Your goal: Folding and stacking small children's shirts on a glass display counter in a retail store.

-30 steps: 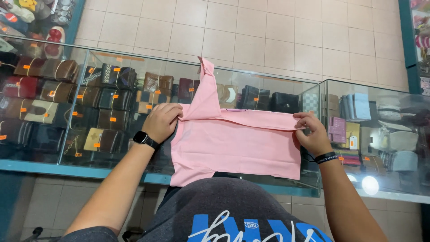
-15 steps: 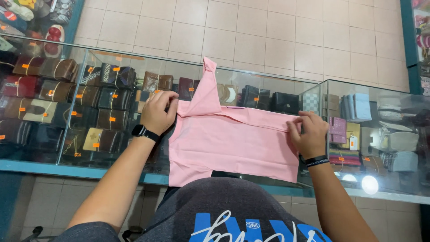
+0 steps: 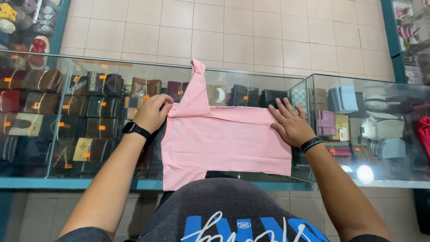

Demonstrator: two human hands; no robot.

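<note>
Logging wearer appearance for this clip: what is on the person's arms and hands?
Both forearms are bare, with no gloves. The left hand has a black smartwatch at its wrist. The right hand has a thin black bracelet with small light markings. No rings are visible.

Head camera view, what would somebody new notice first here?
A pink garment lies spread on top of a glass display counter, one strip of it pointing away from the person. The left hand pinches its upper left corner, while the right hand lies flat on its right edge. Under the glass at left sit rows of wallets.
</note>
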